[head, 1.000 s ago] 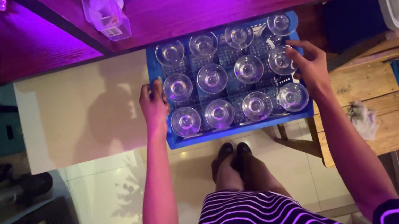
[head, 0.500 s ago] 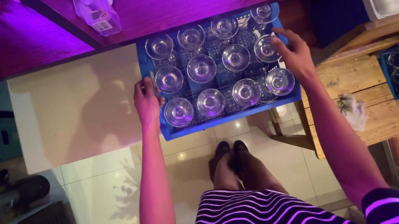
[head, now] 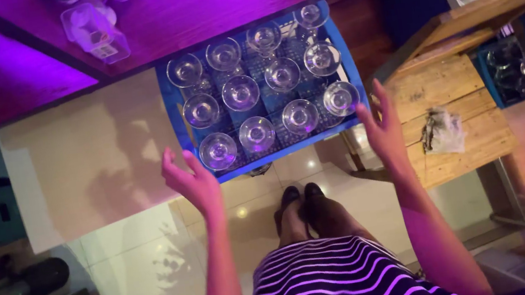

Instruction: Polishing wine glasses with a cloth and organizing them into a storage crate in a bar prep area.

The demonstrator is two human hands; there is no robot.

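So the blue glass crate sits ahead between both open, empty hands: left hand off its near-left corner, right hand beside its right end, about equally close, long axis left-right.

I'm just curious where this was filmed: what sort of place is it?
Probably behind a bar: a blue rack of stemmed glasses sits at a wooden counter under purple light, with another glass crate nearby.
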